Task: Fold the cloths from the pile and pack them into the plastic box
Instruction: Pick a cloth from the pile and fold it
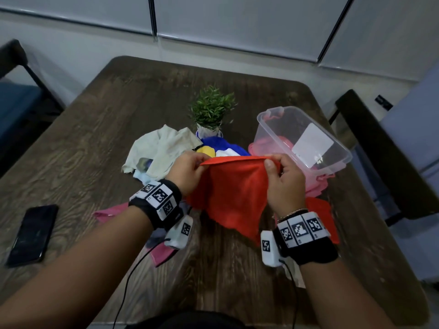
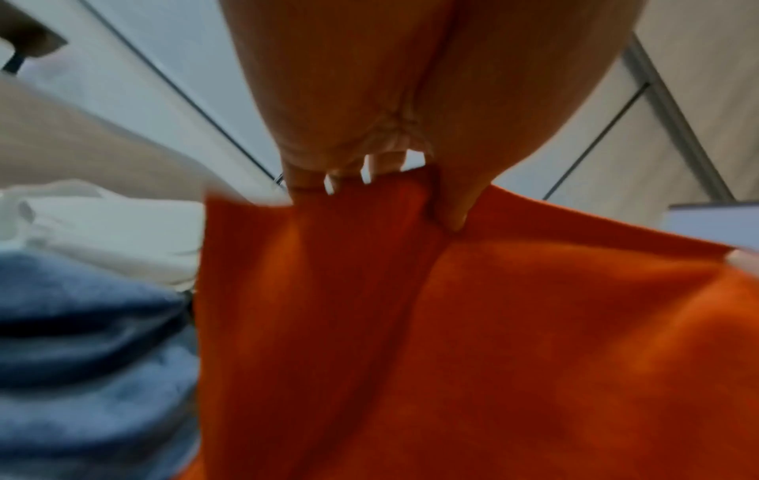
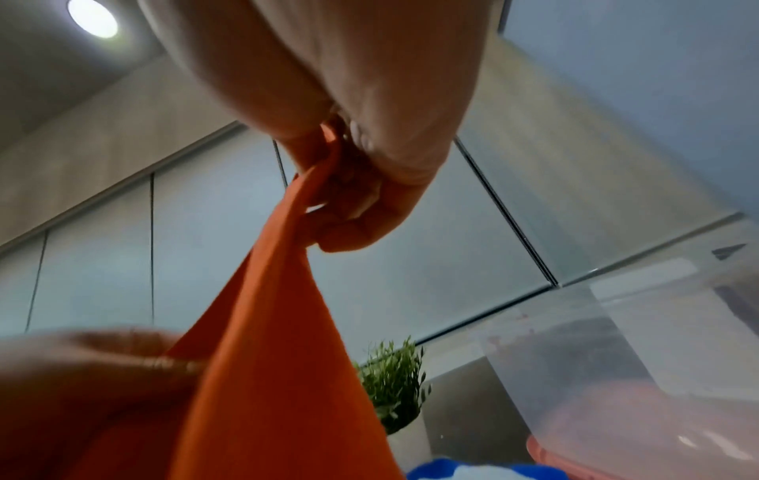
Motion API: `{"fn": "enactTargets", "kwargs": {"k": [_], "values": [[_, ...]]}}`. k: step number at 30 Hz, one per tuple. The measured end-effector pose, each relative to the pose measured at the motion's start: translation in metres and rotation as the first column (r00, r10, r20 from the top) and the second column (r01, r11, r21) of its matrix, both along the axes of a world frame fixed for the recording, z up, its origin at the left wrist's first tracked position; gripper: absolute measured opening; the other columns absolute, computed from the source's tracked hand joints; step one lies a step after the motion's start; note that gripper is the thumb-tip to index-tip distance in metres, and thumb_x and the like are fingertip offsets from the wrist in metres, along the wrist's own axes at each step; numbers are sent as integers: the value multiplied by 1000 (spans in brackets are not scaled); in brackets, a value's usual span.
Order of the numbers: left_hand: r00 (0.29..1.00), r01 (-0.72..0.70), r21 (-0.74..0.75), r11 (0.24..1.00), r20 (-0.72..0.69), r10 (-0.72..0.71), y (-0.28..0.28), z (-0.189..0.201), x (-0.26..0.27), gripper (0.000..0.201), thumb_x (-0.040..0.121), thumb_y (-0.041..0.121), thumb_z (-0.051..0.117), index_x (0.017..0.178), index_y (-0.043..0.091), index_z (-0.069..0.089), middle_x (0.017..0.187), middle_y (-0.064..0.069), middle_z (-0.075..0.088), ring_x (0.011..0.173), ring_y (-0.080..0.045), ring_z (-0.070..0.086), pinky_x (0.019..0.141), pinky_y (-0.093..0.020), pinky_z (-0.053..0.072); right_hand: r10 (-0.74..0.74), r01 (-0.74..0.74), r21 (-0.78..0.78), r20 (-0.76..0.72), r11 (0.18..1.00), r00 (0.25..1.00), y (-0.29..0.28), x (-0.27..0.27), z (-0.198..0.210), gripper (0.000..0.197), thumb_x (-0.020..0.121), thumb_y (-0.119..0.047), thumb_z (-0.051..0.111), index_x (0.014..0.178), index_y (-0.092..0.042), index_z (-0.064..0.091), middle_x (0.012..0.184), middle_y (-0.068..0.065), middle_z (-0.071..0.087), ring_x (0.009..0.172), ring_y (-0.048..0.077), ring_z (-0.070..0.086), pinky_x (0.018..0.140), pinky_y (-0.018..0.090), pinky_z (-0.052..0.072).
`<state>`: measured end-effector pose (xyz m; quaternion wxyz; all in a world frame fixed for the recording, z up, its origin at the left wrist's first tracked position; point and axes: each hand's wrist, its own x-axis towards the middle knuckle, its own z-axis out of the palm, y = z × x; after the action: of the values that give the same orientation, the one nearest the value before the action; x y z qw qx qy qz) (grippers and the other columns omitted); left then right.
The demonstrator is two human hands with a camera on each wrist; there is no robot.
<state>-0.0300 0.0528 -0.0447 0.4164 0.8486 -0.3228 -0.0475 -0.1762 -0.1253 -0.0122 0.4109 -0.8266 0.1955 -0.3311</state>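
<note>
We held the orange cloth (image 1: pixel 230 186) up above the surface (image 1: pixel 95 138), our left hand (image 1: pixel 187 173) pinching one end of its top edge and our right hand (image 1: pixel 283 178) pinching the other, fingers curled round the fabric. That taut edge ran left to right between the hands, and the rest hung down toward us. The box (image 1: pixel 308 141) sat tilted just beyond and to the right, nearer our right hand; the pile (image 1: pixel 171 148) lay beyond the left. We judged the fold would bring one hand across to the other along that edge.
</note>
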Motion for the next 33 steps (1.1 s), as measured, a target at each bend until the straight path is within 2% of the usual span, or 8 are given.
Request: {"fn": "enactTargets", "kwargs": {"k": [6, 8, 11, 15, 19, 25, 29, 33], "values": [[974, -68, -5, 998, 216, 67, 18, 1, 18, 24, 87, 7, 60, 101, 22, 73, 92, -1, 74, 88, -19, 67, 76, -28, 48, -179, 181, -11, 98, 984, 979, -33, -15, 35, 9, 100, -21, 52, 97, -25, 60, 85, -20, 59, 84, 0, 56, 77, 5, 38], [988, -69, -129, 989, 128, 85, 24, 3, 24, 25, 87, 2, 61, 94, 23, 73, 86, 5, 73, 80, -10, 65, 74, -28, 50, -171, 172, 0, 65, 985, 983, -41, -22, 37, 10, 101, -24, 50, 99, -24, 59, 87, -17, 59, 84, 6, 57, 79, 14, 42], [986, -87, -387, 918, -165, 24, 28, 9, 17, 26, 90, 3, 64, 84, 27, 70, 74, 11, 71, 67, -2, 61, 62, -22, 50, -86, 87, 26, -41, 996, 995, -35, -30, 26, 10, 102, -21, 48, 101, -19, 58, 89, -14, 59, 83, -3, 54, 77, 18, 41], [948, -5, -427, 904, -290, -132, 38, 10, 0, 8, 89, 23, 63, 91, 22, 70, 80, 4, 72, 71, -6, 64, 63, -18, 50, 16, -4, 108, -117, 994, 993, -18, -49, 7, 10, 101, -13, 50, 101, -19, 58, 90, -15, 59, 80, -16, 53, 71, 3, 37], [929, 32, -476, 879, -310, -202, 52, 16, -8, 13, 92, 12, 59, 98, 20, 68, 89, 0, 73, 76, -9, 68, 68, -19, 53, 7, 10, 134, -128, 991, 992, -15, -68, 14, 12, 100, -17, 53, 100, -25, 61, 92, -14, 63, 84, -10, 58, 74, 11, 44], [957, -118, -358, 926, -289, 10, 50, 8, 8, 9, 99, 19, 56, 101, 18, 65, 74, 3, 71, 61, -1, 63, 56, -15, 49, -47, 72, 145, -166, 987, 985, -38, -62, 24, 12, 100, -19, 54, 97, -30, 59, 87, -9, 66, 75, -2, 63, 66, 16, 49], [974, -155, -162, 975, -188, 124, 32, -32, 24, 11, 98, 23, 56, 94, 26, 67, 87, 5, 69, 73, -3, 60, 69, -19, 47, -97, 124, 72, -308, 990, 947, -58, -34, -14, 7, 98, -15, 55, 100, -19, 61, 93, -1, 66, 87, 15, 61, 76, 25, 44], [937, -239, -117, 964, -287, 198, 26, -71, 27, 19, 96, 15, 59, 84, 29, 66, 75, 2, 64, 56, 0, 51, 57, -18, 44, -141, 158, 11, -383, 987, 913, -69, -23, -56, 7, 94, -14, 61, 93, -20, 65, 88, -2, 65, 85, 17, 61, 83, 29, 48]]}}
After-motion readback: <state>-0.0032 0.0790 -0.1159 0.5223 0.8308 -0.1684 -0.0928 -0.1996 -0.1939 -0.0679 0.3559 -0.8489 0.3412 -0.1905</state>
